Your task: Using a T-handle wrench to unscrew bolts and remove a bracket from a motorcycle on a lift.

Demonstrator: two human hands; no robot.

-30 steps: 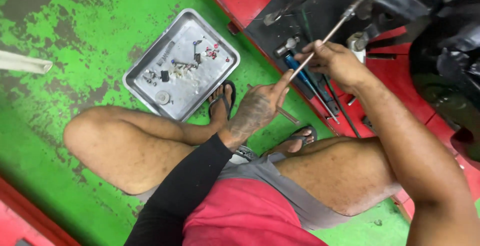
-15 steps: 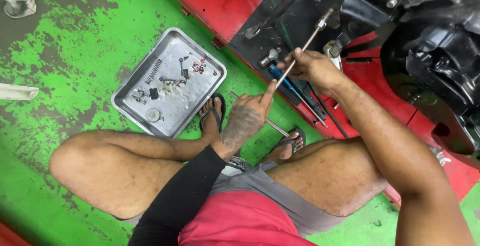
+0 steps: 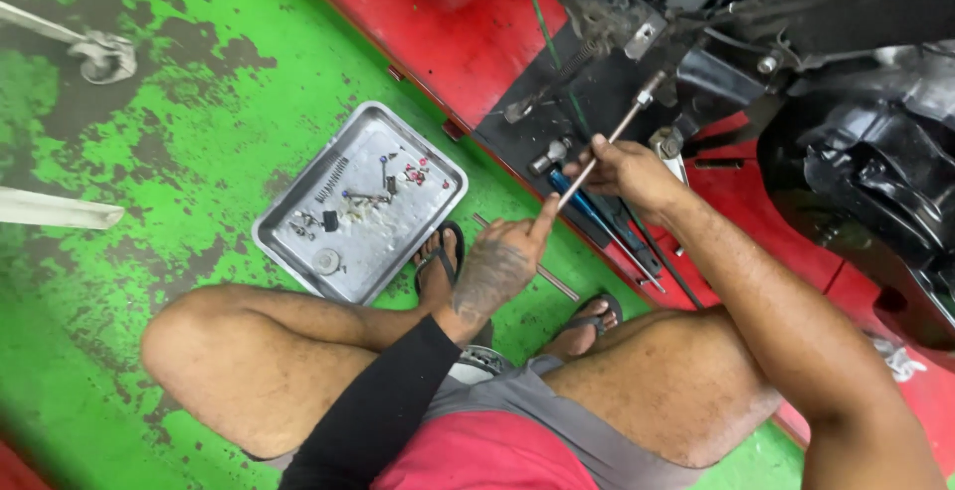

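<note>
- The long metal rod (image 3: 609,145) is thin and silver, slanting up from the hands to a socket end seated against the dark machine frame (image 3: 597,82)
- The right hand (image 3: 629,170) is wrapped closed around the rod's middle
- The left hand (image 3: 502,261) sits just below it, mostly curled, its fingertip pressed to the rod's lower end
- A metal tray (image 3: 288,251) of small parts lies well to the left of both hands

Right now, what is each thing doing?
Rod: tilted, tip up at the machine.
Right hand: gripping the rod.
Left hand: fingertip on the rod's lower end.
Tray: flat on the floor, holding small parts.
Spring: lying loose in the tray.
</note>
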